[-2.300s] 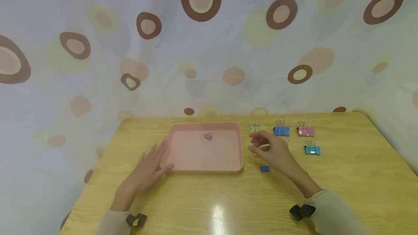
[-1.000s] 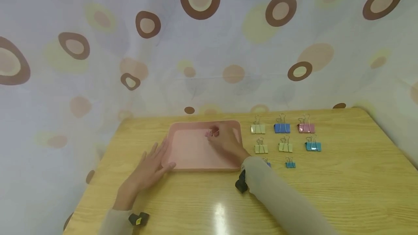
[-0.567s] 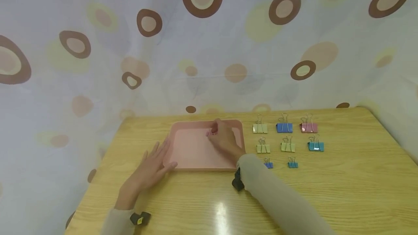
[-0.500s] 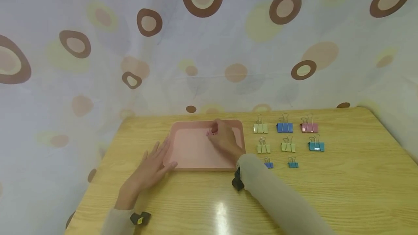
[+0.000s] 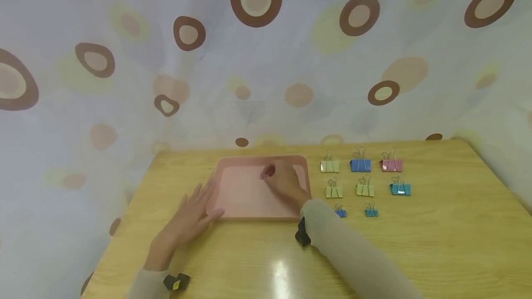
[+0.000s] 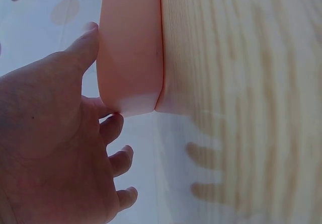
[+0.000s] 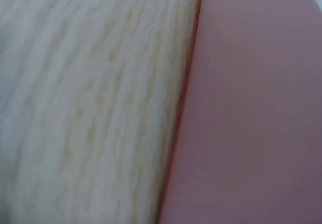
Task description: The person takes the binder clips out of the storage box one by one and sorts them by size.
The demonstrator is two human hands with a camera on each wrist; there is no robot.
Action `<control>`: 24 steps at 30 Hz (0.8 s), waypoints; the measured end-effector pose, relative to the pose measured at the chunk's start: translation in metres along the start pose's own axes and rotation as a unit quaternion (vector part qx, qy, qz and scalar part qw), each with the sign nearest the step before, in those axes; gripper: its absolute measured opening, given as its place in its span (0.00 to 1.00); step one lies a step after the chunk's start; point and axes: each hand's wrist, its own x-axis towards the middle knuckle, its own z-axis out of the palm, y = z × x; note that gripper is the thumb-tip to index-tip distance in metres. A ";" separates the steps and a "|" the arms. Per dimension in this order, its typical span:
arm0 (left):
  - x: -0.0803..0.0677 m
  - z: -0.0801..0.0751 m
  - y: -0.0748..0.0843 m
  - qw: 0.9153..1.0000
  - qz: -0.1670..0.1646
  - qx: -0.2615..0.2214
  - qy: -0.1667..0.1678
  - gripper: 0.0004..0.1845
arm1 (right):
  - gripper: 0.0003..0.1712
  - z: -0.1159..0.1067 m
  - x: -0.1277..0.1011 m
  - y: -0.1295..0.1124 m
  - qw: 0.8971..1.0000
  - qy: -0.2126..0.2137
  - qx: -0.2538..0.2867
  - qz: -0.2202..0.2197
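A shallow pink tray (image 5: 241, 202) lies on the wooden table. Over its back right part, my right hand (image 5: 286, 181) pinches a small pink binder clip (image 5: 263, 176) between thumb and curled fingers, which cover most of it. My left hand (image 5: 187, 218) rests flat at the tray's left side, fingers spread along the rim. Seen close in the left wrist view, that hand (image 6: 55, 118) has its thumb and forefinger at the tray's corner (image 6: 131, 58). Only the tray's outer wall (image 7: 246, 108) and table show in the right wrist view.
Right of the tray stand several binder clips in rows: a large blue one (image 5: 360, 165), a large pink one (image 5: 392, 165), a turquoise one (image 5: 401, 189), pale yellow-green ones (image 5: 365, 191) and small blue ones (image 5: 371, 213). A patterned cloth (image 5: 266, 123) hangs behind the table (image 5: 232, 262).
My right hand has moved left from among the binder clips into the tray and taken hold of the small pink clip lying there. The left hand has stayed at the tray's side.
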 end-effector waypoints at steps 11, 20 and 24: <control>-0.002 0.000 0.002 1.000 0.003 -0.002 0.005 0.43 | 0.03 -0.018 -0.015 -0.001 0.998 -0.016 0.051 -0.020; -0.003 0.001 0.004 1.000 0.006 -0.013 0.012 0.43 | 0.04 -0.034 -0.022 -0.002 0.991 -0.031 0.094 -0.089; -0.002 0.002 -0.001 1.000 0.001 -0.008 0.005 0.44 | 0.03 -0.041 -0.029 -0.003 0.989 -0.029 0.100 -0.104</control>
